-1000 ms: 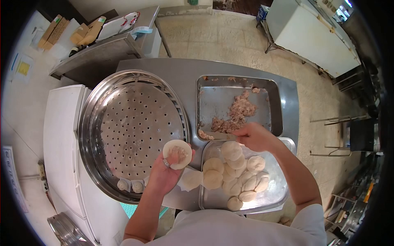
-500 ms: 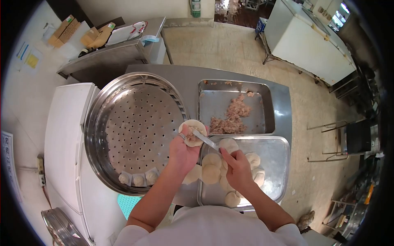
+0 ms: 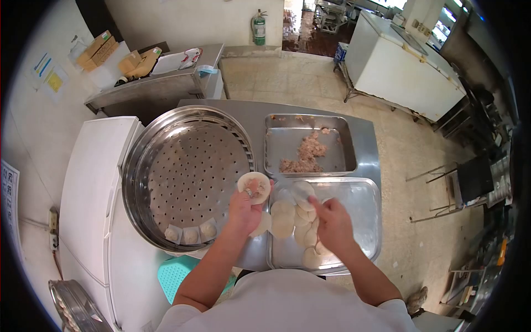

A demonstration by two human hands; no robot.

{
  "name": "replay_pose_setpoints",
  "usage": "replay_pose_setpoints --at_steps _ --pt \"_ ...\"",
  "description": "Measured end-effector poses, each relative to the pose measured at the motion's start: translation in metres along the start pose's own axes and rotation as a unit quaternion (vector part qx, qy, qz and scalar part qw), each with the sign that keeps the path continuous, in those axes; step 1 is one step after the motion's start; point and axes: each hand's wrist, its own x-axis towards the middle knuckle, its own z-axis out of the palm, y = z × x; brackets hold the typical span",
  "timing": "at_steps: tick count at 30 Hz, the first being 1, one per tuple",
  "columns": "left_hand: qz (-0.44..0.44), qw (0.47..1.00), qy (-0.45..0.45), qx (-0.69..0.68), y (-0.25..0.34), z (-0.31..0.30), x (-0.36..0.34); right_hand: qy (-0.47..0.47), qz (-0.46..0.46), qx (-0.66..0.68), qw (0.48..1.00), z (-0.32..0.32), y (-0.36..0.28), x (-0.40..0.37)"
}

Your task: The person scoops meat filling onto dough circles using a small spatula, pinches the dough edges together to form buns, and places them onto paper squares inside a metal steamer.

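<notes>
Shirt: plain, white [image 3: 293,301]
Left sleeve: white, short, loose, ending above the elbow [image 3: 181,318]
Right sleeve: white, short, matching the left [image 3: 395,314]
Left hand: bare, with a silvery ring [image 3: 248,193] on a finger [image 3: 245,213]
Right hand: bare [image 3: 333,224]

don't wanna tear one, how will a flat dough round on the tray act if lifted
Likely floppy and light, since the dough rounds look thin and flat. One may tug a neighbour along, as several overlap on the tray.

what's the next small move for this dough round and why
I'd probably curl the left hand to start gathering the dough round around its filling: the round lies open, filling near its middle, while pieces in the perforated pan look closed up.
</notes>
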Motion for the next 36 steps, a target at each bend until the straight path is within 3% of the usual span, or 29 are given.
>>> replay_pose_setpoints --at_steps 3,7,10,16,19,22,24,26,28,29,30,32,36 --pt "-0.012 0.998 0.024 0.056 0.002 -0.003 -0.016 0.029 0.059 -0.087 0.994 -0.017 0.032 0.017" --pt "-0.148 0.985 0.019 0.083 -0.014 -0.010 -0.045 -0.083 0.067 -0.196 0.975 -0.005 0.094 0.072" --pt "-0.159 0.978 -0.104 0.086 -0.045 -0.036 -0.062 -0.206 0.120 -0.245 0.940 0.000 0.085 0.103" --pt "-0.194 0.967 -0.067 0.150 -0.060 -0.042 -0.100 -0.159 0.088 -0.239 0.954 0.035 0.079 0.095" --pt "-0.186 0.971 -0.077 0.132 -0.053 -0.047 -0.098 -0.083 0.043 -0.310 0.946 0.072 0.110 0.082" --pt "-0.141 0.979 -0.066 0.131 -0.044 -0.043 -0.090 0.079 -0.023 -0.194 0.978 0.032 0.060 0.058" --pt "-0.107 0.984 -0.053 0.136 -0.042 -0.041 -0.088 0.092 -0.018 -0.067 0.993 0.022 0.044 0.030" --pt "-0.074 0.986 -0.048 0.138 -0.042 -0.039 -0.083 0.005 0.061 0.068 0.996 0.026 0.038 -0.005" --pt "-0.049 0.989 -0.054 0.127 -0.042 -0.025 -0.074 -0.069 0.181 0.271 0.943 0.036 0.024 -0.038" --pt "-0.045 0.990 -0.046 0.122 -0.043 -0.022 -0.075 -0.111 0.248 0.370 0.888 0.045 0.015 -0.061" --pt "-0.041 0.990 -0.078 0.113 -0.045 -0.020 -0.072 -0.136 0.264 0.442 0.846 0.051 0.010 -0.073" --pt "-0.067 0.987 -0.125 0.072 -0.045 -0.014 -0.073 -0.098 0.293 0.522 0.795 0.050 -0.014 -0.081" --pt "-0.140 0.982 -0.127 0.005 -0.046 0.011 -0.080 -0.055 0.287 0.583 0.758 0.034 -0.036 -0.070"
